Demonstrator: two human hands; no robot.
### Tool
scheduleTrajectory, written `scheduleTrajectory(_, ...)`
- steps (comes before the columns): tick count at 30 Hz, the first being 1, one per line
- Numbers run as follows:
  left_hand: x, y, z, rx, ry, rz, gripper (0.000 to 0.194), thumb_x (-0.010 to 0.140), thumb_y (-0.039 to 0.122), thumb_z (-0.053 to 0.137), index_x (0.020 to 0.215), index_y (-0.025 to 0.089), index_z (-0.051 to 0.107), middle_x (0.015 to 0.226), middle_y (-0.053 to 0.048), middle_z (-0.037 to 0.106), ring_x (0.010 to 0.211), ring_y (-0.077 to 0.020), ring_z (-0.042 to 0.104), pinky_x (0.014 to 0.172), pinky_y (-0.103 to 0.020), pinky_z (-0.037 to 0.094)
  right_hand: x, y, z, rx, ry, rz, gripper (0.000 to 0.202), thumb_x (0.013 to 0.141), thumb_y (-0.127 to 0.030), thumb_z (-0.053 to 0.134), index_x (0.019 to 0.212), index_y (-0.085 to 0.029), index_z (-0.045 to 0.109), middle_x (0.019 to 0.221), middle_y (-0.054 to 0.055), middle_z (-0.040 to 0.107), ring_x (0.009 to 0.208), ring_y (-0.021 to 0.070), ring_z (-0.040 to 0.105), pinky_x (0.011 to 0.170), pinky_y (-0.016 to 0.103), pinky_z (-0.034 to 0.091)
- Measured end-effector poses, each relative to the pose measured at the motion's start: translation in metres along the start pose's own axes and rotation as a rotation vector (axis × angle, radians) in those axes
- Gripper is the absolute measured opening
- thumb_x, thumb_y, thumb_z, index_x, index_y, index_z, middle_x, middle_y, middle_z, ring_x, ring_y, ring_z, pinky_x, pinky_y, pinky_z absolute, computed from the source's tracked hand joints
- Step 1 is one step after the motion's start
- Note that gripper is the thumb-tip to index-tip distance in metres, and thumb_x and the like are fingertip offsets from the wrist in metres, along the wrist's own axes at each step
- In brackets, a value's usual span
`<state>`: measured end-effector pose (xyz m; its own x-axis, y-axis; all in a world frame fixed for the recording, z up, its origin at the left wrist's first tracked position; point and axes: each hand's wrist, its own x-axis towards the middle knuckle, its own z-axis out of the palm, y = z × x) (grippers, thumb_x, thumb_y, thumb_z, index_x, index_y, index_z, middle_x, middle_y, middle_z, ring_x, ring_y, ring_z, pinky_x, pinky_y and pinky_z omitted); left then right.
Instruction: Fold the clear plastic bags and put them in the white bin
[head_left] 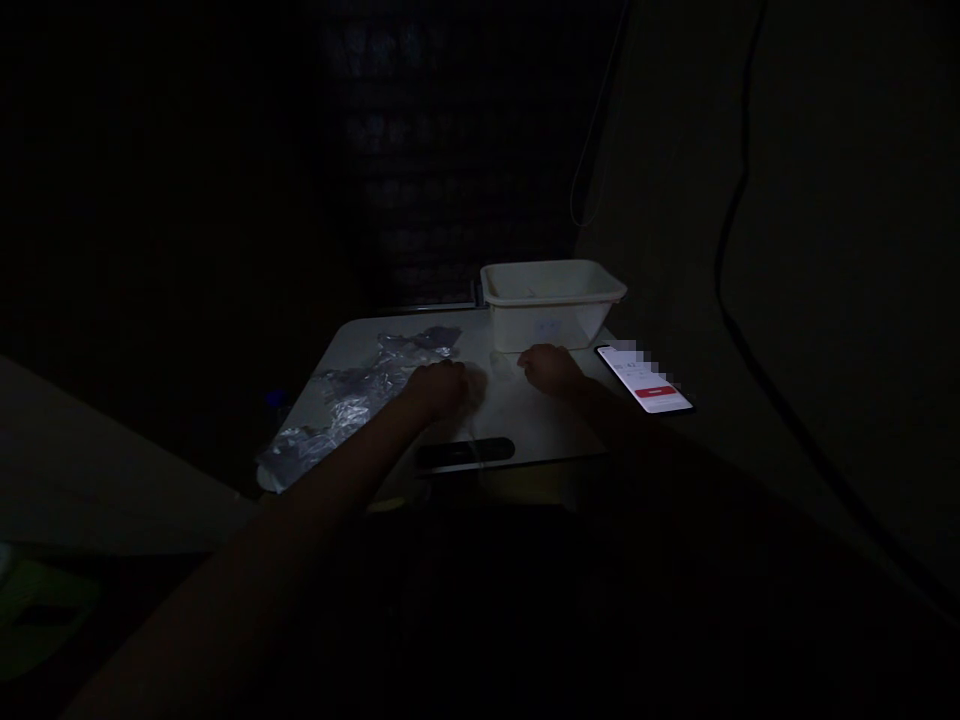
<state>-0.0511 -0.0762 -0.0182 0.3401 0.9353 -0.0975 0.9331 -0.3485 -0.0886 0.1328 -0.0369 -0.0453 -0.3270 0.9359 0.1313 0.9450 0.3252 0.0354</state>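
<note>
In dim light, my left hand (441,388) is over the middle of a small white table (525,420), its fingers closed around something I cannot make out. My right hand (551,368) is just in front of a white plastic tub (551,325), with its fingers curled and close together. Between the two hands lies a small pale, see-through piece (501,367), too faint to identify. Crumpled clear plastic packets (360,385) spread over the table's left side, beside my left hand and forearm.
A lit phone (649,380) lies at the table's right edge. A dark oblong panel (465,453) is at the front edge. A black cable (724,260) hangs along the right wall. Something with a blue top (275,398) stands left of the table.
</note>
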Motion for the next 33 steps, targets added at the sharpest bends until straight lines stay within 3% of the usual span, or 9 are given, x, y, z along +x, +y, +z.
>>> scheduleTrajectory(4, 0.003, -0.015, 0.004, 0.013, -0.161, -0.149, 0.037, 0.075, 0.029, 0.031, 0.094, 0.007, 0.055, 0.096, -0.018, 0.056, 0.086, -0.0252, 0.054, 0.065, -0.030, 0.042, 0.001, -0.011, 0.006, 0.080, -0.075, -0.130, 0.036, 0.073, -0.023, 0.034, 0.105, -0.018, 0.049, 0.105, 0.005, 0.054, 0.093, 0.0162, 0.049, 0.079, 0.026, 0.036)
scheduleTrajectory(8, 0.008, -0.021, 0.012, 0.010, -0.234, -0.086, 0.037, 0.072, 0.032, 0.039, 0.093, 0.006, 0.055, 0.096, -0.018, 0.057, 0.088, -0.0255, 0.053, 0.068, -0.029, 0.041, -0.002, -0.008, 0.012, 0.043, -0.180, -0.105, 0.040, 0.076, -0.022, 0.030, 0.115, -0.018, 0.042, 0.114, 0.006, 0.049, 0.100, 0.0174, 0.046, 0.081, 0.029, 0.036)
scheduleTrajectory(12, 0.011, -0.024, 0.019, -0.016, -0.204, -0.064, 0.042, 0.071, 0.040, 0.039, 0.091, 0.006, 0.057, 0.094, -0.019, 0.057, 0.087, -0.0266, 0.053, 0.067, -0.029, 0.041, -0.006, -0.001, 0.010, 0.017, -0.242, -0.069, 0.045, 0.074, -0.013, 0.030, 0.118, -0.018, 0.038, 0.114, 0.008, 0.048, 0.100, 0.0185, 0.046, 0.081, 0.030, 0.036)
scheduleTrajectory(17, 0.013, -0.025, 0.023, -0.053, -0.158, -0.120, 0.039, 0.072, 0.037, 0.039, 0.088, 0.007, 0.058, 0.090, -0.017, 0.059, 0.085, -0.0243, 0.055, 0.063, -0.026, 0.041, -0.009, 0.001, 0.006, -0.001, -0.262, -0.063, 0.047, 0.072, -0.013, 0.032, 0.118, -0.020, 0.038, 0.111, 0.009, 0.050, 0.097, 0.0193, 0.048, 0.077, 0.031, 0.038)
scheduleTrajectory(21, 0.021, -0.028, 0.016, -0.072, -0.081, -0.142, 0.031, 0.071, 0.030, 0.042, 0.077, 0.008, 0.061, 0.085, -0.014, 0.061, 0.084, -0.0224, 0.055, 0.066, -0.023, 0.040, -0.008, 0.002, 0.006, 0.032, -0.174, -0.068, 0.044, 0.073, -0.015, 0.032, 0.116, -0.020, 0.041, 0.108, 0.008, 0.052, 0.095, 0.0189, 0.049, 0.075, 0.030, 0.039)
scheduleTrajectory(24, 0.025, -0.027, 0.010, -0.285, -0.047, -0.278, 0.021, 0.066, 0.023, 0.047, 0.073, 0.009, 0.061, 0.077, -0.009, 0.062, 0.078, -0.0200, 0.057, 0.063, -0.021, 0.041, -0.006, 0.001, 0.004, 0.136, -0.067, -0.125, 0.036, 0.072, -0.016, 0.034, 0.103, -0.015, 0.053, 0.103, 0.007, 0.056, 0.094, 0.0165, 0.050, 0.078, 0.026, 0.037)
scheduleTrajectory(27, 0.024, -0.021, 0.007, -0.621, -0.026, -0.426, 0.026, 0.065, 0.019, 0.048, 0.088, 0.009, 0.056, 0.073, -0.007, 0.062, 0.067, -0.0159, 0.059, 0.056, -0.020, 0.044, -0.007, -0.007, 0.001, 0.245, -0.111, -0.250, 0.027, 0.070, -0.016, 0.039, 0.085, -0.014, 0.061, 0.091, 0.004, 0.062, 0.085, 0.0134, 0.054, 0.075, 0.021, 0.038)
scheduleTrajectory(30, 0.018, -0.014, 0.007, -0.911, 0.014, -0.495, 0.040, 0.070, 0.020, 0.047, 0.108, 0.010, 0.040, 0.082, -0.008, 0.060, 0.062, -0.0130, 0.059, 0.052, -0.021, 0.045, -0.009, -0.018, 0.001, 0.325, -0.154, -0.347, 0.027, 0.066, -0.014, 0.044, 0.088, -0.015, 0.060, 0.093, 0.002, 0.062, 0.084, 0.0120, 0.055, 0.075, 0.020, 0.039)
scheduleTrajectory(33, 0.012, -0.010, 0.005, -1.168, 0.014, -0.517, 0.043, 0.072, 0.022, 0.047, 0.111, 0.012, 0.032, 0.087, -0.009, 0.058, 0.059, -0.0127, 0.059, 0.051, -0.022, 0.047, -0.010, -0.028, 0.003, 0.367, -0.160, -0.368, 0.033, 0.065, -0.010, 0.042, 0.093, -0.017, 0.059, 0.097, 0.001, 0.060, 0.088, 0.0107, 0.054, 0.078, 0.020, 0.038)
